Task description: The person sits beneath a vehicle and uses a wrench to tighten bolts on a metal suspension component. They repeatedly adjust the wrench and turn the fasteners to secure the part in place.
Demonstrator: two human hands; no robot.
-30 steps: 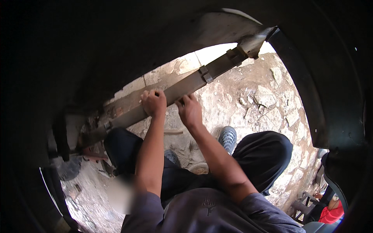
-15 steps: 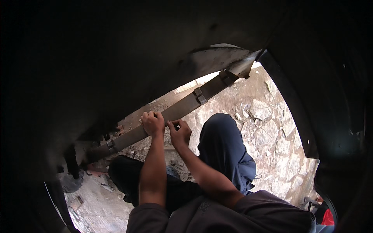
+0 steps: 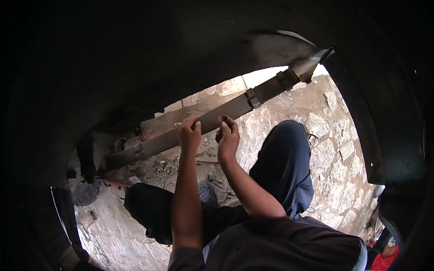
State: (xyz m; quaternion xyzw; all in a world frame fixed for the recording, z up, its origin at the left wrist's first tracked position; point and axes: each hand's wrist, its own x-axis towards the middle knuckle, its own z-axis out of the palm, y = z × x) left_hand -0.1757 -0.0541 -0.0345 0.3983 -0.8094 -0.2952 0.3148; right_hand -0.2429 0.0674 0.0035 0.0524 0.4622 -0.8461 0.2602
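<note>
A long flat metal bar, looking like a leaf spring [image 3: 226, 109] with clamps around it, runs slantwise from the lower left to the upper right. My left hand [image 3: 190, 134] is closed at the near edge of its middle, thumb up and fingers curled; what they grip, if anything, is hidden. Just to the right, my right hand [image 3: 228, 137] is raised before the bar with fingers bent together. A small dark brown patch shows at its fingertips, too unclear to name. A gap separates the two hands.
Dark curved panels, like a wheel arch [image 3: 379, 122], surround the opening. A metal bracket [image 3: 307, 67] meets the bar's upper end. Below lies stony ground [image 3: 332, 167] with rubble. My bent knee [image 3: 285, 149] is close to my right arm; a clog [image 3: 207, 194] shows between my legs.
The view has shifted, so the bar sits further right and higher. My hands have moved a little further apart, and the right hand has turned with its fingertips higher.
</note>
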